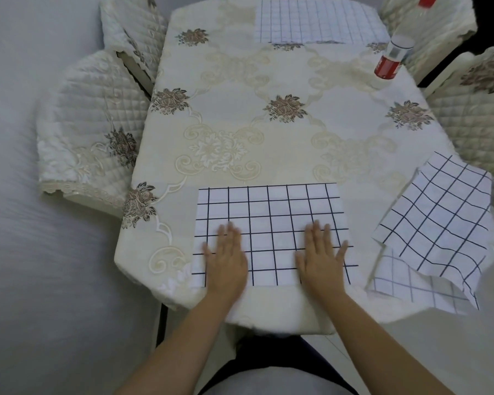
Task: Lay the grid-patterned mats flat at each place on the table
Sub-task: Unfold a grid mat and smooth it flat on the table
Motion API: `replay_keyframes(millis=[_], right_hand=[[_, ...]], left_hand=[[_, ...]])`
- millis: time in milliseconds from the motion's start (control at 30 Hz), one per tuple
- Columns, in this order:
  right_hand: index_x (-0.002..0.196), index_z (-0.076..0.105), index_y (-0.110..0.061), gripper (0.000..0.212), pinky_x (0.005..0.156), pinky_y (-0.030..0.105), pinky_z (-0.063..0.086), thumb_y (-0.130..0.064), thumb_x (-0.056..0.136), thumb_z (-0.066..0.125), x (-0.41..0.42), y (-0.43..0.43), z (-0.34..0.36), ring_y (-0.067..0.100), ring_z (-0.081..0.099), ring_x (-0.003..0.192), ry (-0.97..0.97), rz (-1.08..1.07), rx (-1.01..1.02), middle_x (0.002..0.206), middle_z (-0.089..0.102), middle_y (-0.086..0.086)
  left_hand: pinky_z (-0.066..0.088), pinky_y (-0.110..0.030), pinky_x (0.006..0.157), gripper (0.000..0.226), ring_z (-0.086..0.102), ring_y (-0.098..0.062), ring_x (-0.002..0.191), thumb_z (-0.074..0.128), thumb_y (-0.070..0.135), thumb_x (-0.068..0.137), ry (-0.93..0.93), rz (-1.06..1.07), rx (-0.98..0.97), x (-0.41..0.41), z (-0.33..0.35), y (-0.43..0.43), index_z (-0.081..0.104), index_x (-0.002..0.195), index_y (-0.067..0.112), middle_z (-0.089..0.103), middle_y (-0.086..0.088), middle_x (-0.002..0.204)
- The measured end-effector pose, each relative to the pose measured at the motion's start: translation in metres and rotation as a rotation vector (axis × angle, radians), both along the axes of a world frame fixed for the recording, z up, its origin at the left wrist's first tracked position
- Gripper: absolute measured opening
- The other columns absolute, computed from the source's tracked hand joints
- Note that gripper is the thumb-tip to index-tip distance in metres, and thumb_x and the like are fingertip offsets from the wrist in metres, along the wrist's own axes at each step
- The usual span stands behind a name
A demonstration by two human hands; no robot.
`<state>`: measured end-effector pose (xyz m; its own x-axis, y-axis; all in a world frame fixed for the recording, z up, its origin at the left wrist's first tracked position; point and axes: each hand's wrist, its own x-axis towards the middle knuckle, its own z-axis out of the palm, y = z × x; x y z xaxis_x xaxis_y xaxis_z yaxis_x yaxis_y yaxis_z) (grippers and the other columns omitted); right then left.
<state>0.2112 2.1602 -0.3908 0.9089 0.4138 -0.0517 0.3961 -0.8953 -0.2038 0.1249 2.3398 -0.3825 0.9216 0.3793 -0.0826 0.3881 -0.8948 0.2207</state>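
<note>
A white mat with a dark grid [271, 212] lies flat at the near edge of the table. My left hand [227, 258] presses palm-down on its left part, fingers spread. My right hand [320, 255] presses flat on its right part the same way. Neither hand grips anything. A second grid mat [320, 21] lies flat at the far end of the table. At the near right corner a rumpled pile of grid mats [437, 220] lies crooked, with another mat [405, 286] partly under it and hanging over the edge.
The table carries a cream embroidered cloth [268, 138] with floral motifs. A red-and-white bottle [391, 59] stands at the far right edge. Quilted chair covers stand on the left [92, 124] and on the right [474, 124].
</note>
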Motion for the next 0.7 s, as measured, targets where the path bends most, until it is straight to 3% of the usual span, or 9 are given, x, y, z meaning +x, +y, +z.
replay_keyframes(millis=[67,167,233,367,433,567,700], right_hand=[[0.142,0.028,-0.011,0.058,0.106,0.060,0.018,-0.035,0.089,0.028,-0.017,0.023,-0.001,0.025,0.012,0.141,0.008,0.134,0.024,0.148,0.034,0.009],[0.148,0.007,-0.023,0.052,0.107,0.051,0.006,-0.039,0.099,0.009,-0.028,0.028,-0.009,0.014,-0.009,0.143,0.006,0.223,0.069,0.157,-0.005,-0.009],[0.148,0.007,-0.027,0.053,0.107,0.049,0.007,-0.044,0.098,0.009,-0.021,0.015,-0.013,0.013,-0.010,0.143,-0.017,0.245,0.050,0.155,-0.011,-0.013],[0.147,0.013,-0.026,0.061,0.108,0.050,0.012,-0.044,0.090,0.024,-0.003,-0.017,-0.012,0.017,0.002,0.143,0.011,0.119,0.038,0.155,-0.003,-0.015],[0.146,0.011,-0.025,0.062,0.111,0.052,0.011,-0.046,0.088,0.016,0.004,-0.031,-0.008,0.017,0.002,0.143,0.047,0.033,0.019,0.154,0.003,-0.011],[0.145,0.000,-0.024,0.065,0.113,0.048,0.003,-0.050,0.086,0.003,0.010,-0.044,-0.002,0.013,-0.008,0.142,0.102,0.000,-0.004,0.153,-0.005,-0.009],[0.144,0.020,-0.015,0.061,0.110,0.054,0.011,-0.040,0.089,0.012,0.011,-0.038,0.003,0.020,0.010,0.142,0.089,-0.034,0.069,0.153,0.014,-0.002]], left_hand=[[0.047,-0.060,0.084,0.055,0.046,-0.026,0.127,0.033,0.027,0.081,-0.008,-0.133,-0.039,0.008,0.000,-0.027,0.046,0.131,0.008,0.052,-0.009,0.136],[0.042,-0.057,0.093,0.053,0.026,-0.021,0.135,0.032,0.032,0.085,0.016,-0.166,-0.052,0.007,-0.006,-0.039,0.036,0.136,0.015,0.045,-0.004,0.142],[0.039,-0.058,0.094,0.053,0.026,-0.020,0.135,0.033,0.034,0.085,0.007,-0.158,-0.030,0.000,-0.010,-0.031,0.034,0.136,0.019,0.043,-0.003,0.144],[0.037,-0.062,0.093,0.055,0.027,-0.021,0.134,0.032,0.033,0.085,-0.021,-0.050,-0.003,-0.014,-0.012,0.000,0.034,0.138,0.019,0.040,-0.005,0.145],[0.037,-0.062,0.092,0.055,0.027,-0.022,0.135,0.031,0.033,0.085,-0.026,0.023,0.015,-0.021,-0.013,0.016,0.035,0.138,0.019,0.039,-0.006,0.146],[0.038,-0.065,0.088,0.055,0.028,-0.022,0.133,0.031,0.029,0.084,-0.062,0.098,0.044,-0.032,-0.014,0.043,0.041,0.136,0.016,0.043,-0.009,0.143],[0.041,-0.064,0.086,0.053,0.038,-0.026,0.130,0.032,0.026,0.081,-0.099,0.091,0.078,-0.032,-0.014,0.048,0.050,0.128,0.010,0.050,-0.012,0.137]])
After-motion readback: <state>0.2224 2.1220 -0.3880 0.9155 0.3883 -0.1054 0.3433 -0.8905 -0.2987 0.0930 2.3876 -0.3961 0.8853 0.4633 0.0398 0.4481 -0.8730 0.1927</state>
